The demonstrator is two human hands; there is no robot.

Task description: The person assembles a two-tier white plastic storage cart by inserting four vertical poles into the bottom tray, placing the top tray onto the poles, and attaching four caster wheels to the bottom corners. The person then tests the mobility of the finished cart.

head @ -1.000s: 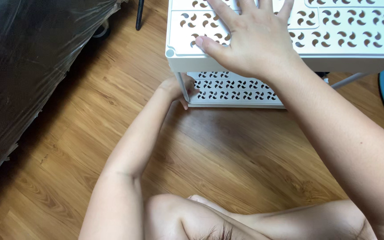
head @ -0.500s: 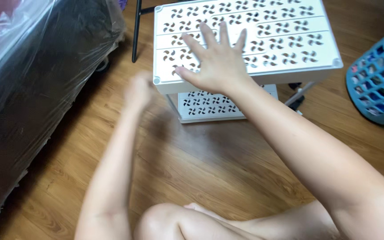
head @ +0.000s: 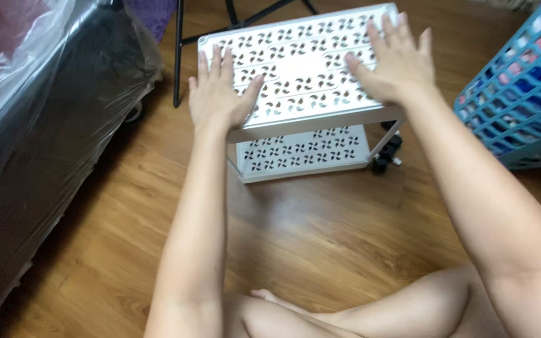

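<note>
Both hands lie flat on the top shelf (head: 302,69) of a white rack standing on the wood floor (head: 320,231) in front of the seated person. The left hand (head: 218,94) rests palm down on the near left corner, fingers spread and straight, thumb stretched toward the middle; it grips nothing, just presses on the surface. The right hand (head: 392,66) does the same on the right side, fingers fanned toward the far edge, wrist over the near rim, released and clasping nothing. The shelf is pierced all over with small pinwheel-shaped cut-outs. Under it a lower shelf (head: 302,153) of the same pattern shows, joined by thin metal posts, and a black caster (head: 386,159) sits at the near right leg. To the left, close by, a large dark bulk wrapped in clear plastic (head: 45,125) fills the side of the view. To the right stands a blue basket (head: 524,94) with colourful things inside, just apart from the rack. Thin black legs (head: 178,56) rise behind the rack's far left corner. The person's bare knees (head: 345,313) show at the bottom
</note>
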